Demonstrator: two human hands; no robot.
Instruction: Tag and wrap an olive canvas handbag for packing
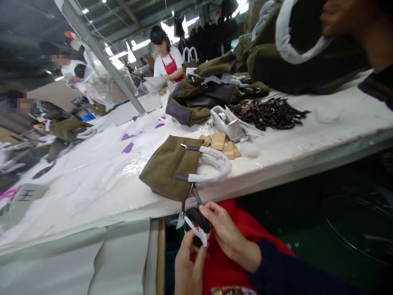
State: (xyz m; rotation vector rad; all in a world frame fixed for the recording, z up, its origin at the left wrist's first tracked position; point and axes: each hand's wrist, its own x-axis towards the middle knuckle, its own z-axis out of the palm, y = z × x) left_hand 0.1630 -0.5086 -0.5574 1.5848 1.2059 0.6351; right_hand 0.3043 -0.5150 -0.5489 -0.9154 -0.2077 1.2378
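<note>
The person's left hand and right hand were down just past the near edge of the white-covered work table, both holding a black ring-shaped loop with a white strip wrapped across its lower side. The fingers of the 2 hands were clamped on the loop from either side, with the right hand's fingers curled over its top.

A thin dark strap ran up from the loop to an olive suede handbag, which lay flat at the table's near edge, its white-wrapped handle curving toward the middle of the table. Below the hands was a red cloth, and a navy sleeve covered the right forearm.

Farther along the table, beyond the handbag, sat tan cardboard tags, a grey tape dispenser and a pile of small dark pieces. Behind them lay a heap of olive and grey bags. At the far right, a co-worker's hand gripped a large olive bag.
</note>
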